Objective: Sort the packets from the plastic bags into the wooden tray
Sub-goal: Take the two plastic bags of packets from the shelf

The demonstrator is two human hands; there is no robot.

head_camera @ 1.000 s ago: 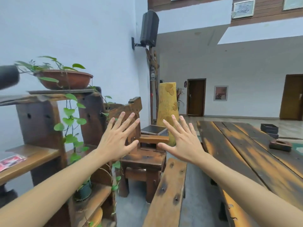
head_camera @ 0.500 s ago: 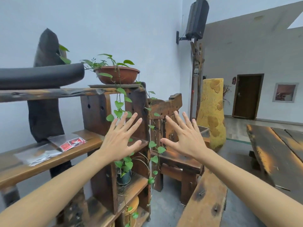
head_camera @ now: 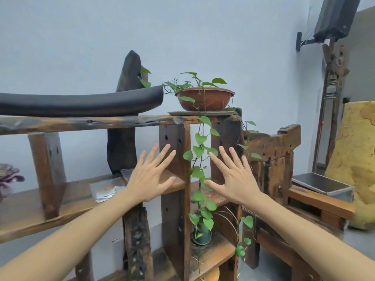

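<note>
Dark, weathered wood makes up the rough plank shelving unit (head_camera: 174,138) that fills the middle of the view against a pale grey wall (head_camera: 81,37). On its middle shelf, at nine o'clock from the left hand (head_camera: 150,179), lies a clear plastic bag with packets (head_camera: 106,188). Both the left hand and the right hand (head_camera: 233,179) are raised with fingers spread wide, holding nothing. A brown bowl-shaped pot of trailing green ivy (head_camera: 204,98) tops the unit at twelve o'clock, a black speaker (head_camera: 336,15) at two.

Potted vine (head_camera: 204,98) atop wooden shelf (head_camera: 101,121), black roll (head_camera: 81,102), wall speaker (head_camera: 336,16), perhaps a metal box (head_camera: 322,184)
</note>
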